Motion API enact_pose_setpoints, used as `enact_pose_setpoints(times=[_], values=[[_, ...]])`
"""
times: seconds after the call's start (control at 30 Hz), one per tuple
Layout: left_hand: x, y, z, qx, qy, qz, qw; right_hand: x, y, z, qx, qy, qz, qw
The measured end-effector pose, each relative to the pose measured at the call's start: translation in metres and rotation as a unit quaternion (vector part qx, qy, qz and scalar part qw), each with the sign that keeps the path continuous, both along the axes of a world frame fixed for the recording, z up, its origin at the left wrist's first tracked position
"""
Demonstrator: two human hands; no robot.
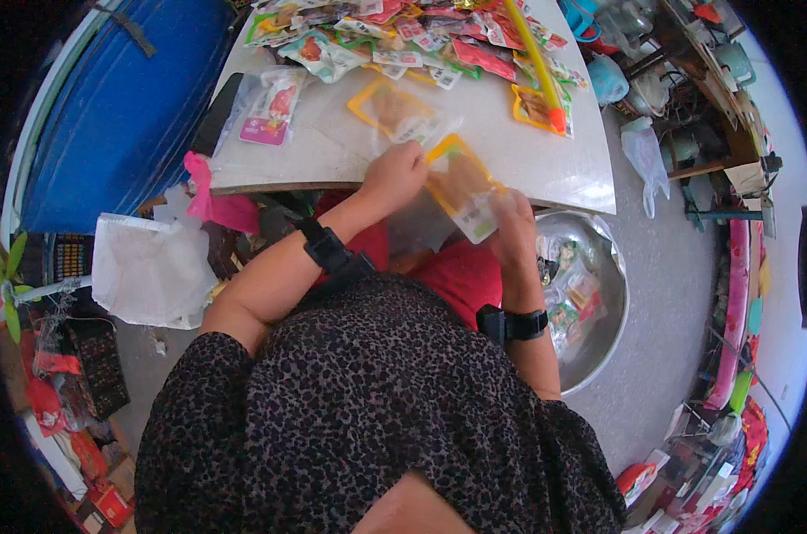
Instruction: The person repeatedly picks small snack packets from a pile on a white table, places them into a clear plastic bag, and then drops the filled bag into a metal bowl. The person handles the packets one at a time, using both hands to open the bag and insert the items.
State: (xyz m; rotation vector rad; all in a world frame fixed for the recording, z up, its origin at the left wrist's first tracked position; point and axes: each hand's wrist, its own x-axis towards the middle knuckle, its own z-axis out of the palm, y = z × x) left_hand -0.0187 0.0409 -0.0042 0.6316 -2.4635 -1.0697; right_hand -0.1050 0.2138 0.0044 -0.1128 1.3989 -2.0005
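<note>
Between my hands is a yellow-edged snack packet (462,180) with a clear window over brown food, tilted above the table's front edge. My right hand (514,223) grips its lower right side. My left hand (398,172) is closed at the packet's upper left. Its fingers also seem to pinch a clear plastic bag (443,127), though blur hides the exact hold. A second yellow-edged packet (385,107), also blurred, is just beyond my left hand; whether it lies inside the clear bag I cannot tell.
Mixed snack packets (403,40) are heaped at the white table's (323,150) far side. A yellow stick with an orange tip (530,60) lies across another packet. At left is a pink-and-white packet (273,110). A metal basin (610,320) holding packets stands at lower right.
</note>
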Motion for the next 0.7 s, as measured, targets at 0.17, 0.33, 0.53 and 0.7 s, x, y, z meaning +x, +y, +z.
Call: enact_pose_setpoints(times=[0.17, 0.33, 0.53, 0.7], values=[[0.001, 0.003, 0.004, -0.109, 0.022, -0.034, 0.993, -0.003, -0.011, -0.001, -0.066, -0.02, -0.001, 0.998], [0.004, 0.006, 0.014, -0.17, 0.008, -0.043, 0.984, -0.01, -0.028, 0.001, -0.062, -0.035, 0.066, 0.995], [0.004, 0.011, 0.027, -0.195, -0.01, -0.029, 0.98, -0.02, -0.056, -0.014, -0.002, 0.373, 0.146, 0.916], [0.01, 0.012, 0.018, -0.21, 0.03, -0.034, 0.977, -0.022, -0.074, 0.003, 0.302, 0.708, 0.279, 0.573]])
